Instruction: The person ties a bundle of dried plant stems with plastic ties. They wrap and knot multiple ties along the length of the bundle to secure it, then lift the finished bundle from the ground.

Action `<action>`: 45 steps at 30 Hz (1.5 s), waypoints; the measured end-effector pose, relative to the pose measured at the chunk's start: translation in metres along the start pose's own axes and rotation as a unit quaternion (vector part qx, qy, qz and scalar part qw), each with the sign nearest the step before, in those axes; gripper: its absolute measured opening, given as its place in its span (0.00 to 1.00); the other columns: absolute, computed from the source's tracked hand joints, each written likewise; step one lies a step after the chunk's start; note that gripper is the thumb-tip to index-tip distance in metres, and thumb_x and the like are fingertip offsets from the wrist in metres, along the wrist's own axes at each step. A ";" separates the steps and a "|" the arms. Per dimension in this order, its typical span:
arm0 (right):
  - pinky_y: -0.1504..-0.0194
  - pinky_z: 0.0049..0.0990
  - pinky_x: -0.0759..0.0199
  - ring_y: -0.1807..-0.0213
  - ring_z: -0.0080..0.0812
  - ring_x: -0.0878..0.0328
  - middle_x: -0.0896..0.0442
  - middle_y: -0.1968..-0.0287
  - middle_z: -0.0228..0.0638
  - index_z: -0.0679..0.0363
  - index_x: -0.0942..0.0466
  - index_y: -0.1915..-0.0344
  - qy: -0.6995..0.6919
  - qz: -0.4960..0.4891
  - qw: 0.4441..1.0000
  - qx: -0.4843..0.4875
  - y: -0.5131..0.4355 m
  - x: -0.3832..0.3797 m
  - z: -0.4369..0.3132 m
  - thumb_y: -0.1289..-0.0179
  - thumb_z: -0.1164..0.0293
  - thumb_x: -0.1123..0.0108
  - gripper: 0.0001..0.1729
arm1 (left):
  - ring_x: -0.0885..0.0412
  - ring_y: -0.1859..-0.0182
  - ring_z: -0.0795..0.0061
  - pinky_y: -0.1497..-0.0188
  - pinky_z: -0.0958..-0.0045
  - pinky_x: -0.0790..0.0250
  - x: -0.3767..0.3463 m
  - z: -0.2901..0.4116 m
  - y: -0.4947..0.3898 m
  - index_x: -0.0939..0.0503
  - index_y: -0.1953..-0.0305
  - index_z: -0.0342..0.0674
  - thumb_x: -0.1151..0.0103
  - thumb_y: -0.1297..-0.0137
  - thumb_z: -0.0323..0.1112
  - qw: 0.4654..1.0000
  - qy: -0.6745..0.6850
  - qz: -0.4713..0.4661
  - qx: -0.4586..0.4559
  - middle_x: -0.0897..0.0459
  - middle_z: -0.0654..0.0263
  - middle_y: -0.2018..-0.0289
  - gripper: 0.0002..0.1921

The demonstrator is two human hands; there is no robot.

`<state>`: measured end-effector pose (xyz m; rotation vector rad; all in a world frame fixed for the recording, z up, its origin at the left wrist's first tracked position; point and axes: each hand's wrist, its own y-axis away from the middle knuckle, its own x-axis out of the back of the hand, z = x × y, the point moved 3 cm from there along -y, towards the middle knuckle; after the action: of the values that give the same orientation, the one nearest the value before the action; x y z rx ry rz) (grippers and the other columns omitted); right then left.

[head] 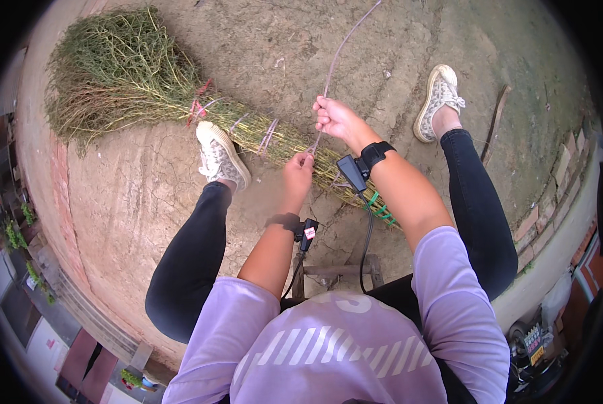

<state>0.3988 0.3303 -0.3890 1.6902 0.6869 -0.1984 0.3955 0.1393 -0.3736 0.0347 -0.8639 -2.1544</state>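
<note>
Before me on the ground lies a long broom of dried twiggy stems, its bushy green head (124,76) at the upper left and its narrow bound handle (286,139) running down to the right. My right hand (336,118) is closed around a pale purple plastic strap (338,53), whose loose end rises past the top of the view. Lower down, my left hand (299,174) pinches the strap where it meets the stems. Purple bands (267,136) circle the handle, red ties (197,106) sit at its neck, and green ties (380,208) wrap its lower end.
My left shoe (220,154) stands against the broom and my right shoe (438,101) is on the bare earth. A wooden stick (496,123) lies beyond it. Beneath me is a low wooden stool (334,270). Bricks (544,217) edge the right side.
</note>
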 end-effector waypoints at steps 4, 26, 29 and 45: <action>0.71 0.29 0.28 0.79 0.24 0.34 0.31 0.76 0.28 0.57 0.34 0.57 0.030 0.100 0.986 0.130 0.018 0.020 -0.035 0.25 0.60 0.59 0.13 | 0.30 0.74 0.87 0.72 0.80 0.37 -0.011 -0.018 0.005 0.22 0.65 0.33 0.46 0.33 0.31 0.999 -0.009 0.035 -0.002 0.24 0.72 0.77 0.07; 0.50 0.44 0.33 0.52 0.55 0.24 0.20 0.60 0.55 0.60 0.25 0.55 0.657 0.125 0.719 0.190 0.095 0.038 0.088 0.28 0.56 0.62 0.22 | 0.19 0.71 0.58 0.65 0.61 0.29 -0.011 -0.030 0.066 0.21 0.70 0.36 0.45 0.39 0.33 0.983 -0.119 0.137 0.015 0.19 0.54 0.76 0.07; 0.44 0.40 0.33 0.45 0.52 0.27 0.24 0.46 0.52 0.54 0.26 0.45 0.664 0.104 0.712 0.205 0.097 0.067 0.102 0.28 0.57 0.60 0.22 | 0.20 0.71 0.60 0.66 0.61 0.30 -0.001 -0.034 0.064 0.22 0.69 0.35 0.45 0.39 0.32 0.986 -0.121 0.101 0.043 0.19 0.55 0.77 0.07; 0.50 0.42 0.27 0.45 0.50 0.24 0.41 0.30 0.44 0.44 0.29 0.41 0.676 0.201 0.679 0.203 0.139 0.062 0.136 0.31 0.67 0.54 0.19 | 0.31 0.73 0.80 0.69 0.75 0.39 0.008 -0.042 0.067 0.24 0.71 0.37 0.46 0.37 0.28 0.993 -0.062 0.021 0.101 0.25 0.70 0.76 0.05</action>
<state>0.5559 0.2110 -0.3359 2.2054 1.3407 1.4899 0.4478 0.0799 -0.3645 -0.0161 -1.1430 -2.0389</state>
